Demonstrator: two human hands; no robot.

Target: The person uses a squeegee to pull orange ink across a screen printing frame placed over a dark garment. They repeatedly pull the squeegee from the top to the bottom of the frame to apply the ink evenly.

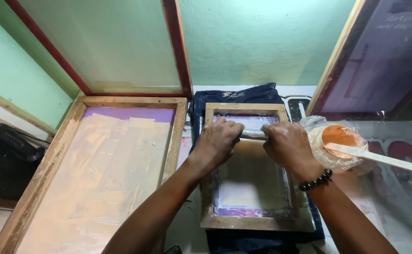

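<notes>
Seen from the head camera, both hands grip a squeegee [253, 134] by its metal bar, left hand [219, 140] and right hand [288, 145] closed side by side. Its long axis runs left to right across the upper part of a small wooden screen frame [253, 222], which lies on dark blue cloth [236, 96] on the counter. Just right sits an orange paint tub [338, 137] with a white spatula [380, 158]. Left lies a large wooden screen [98, 174].
</notes>
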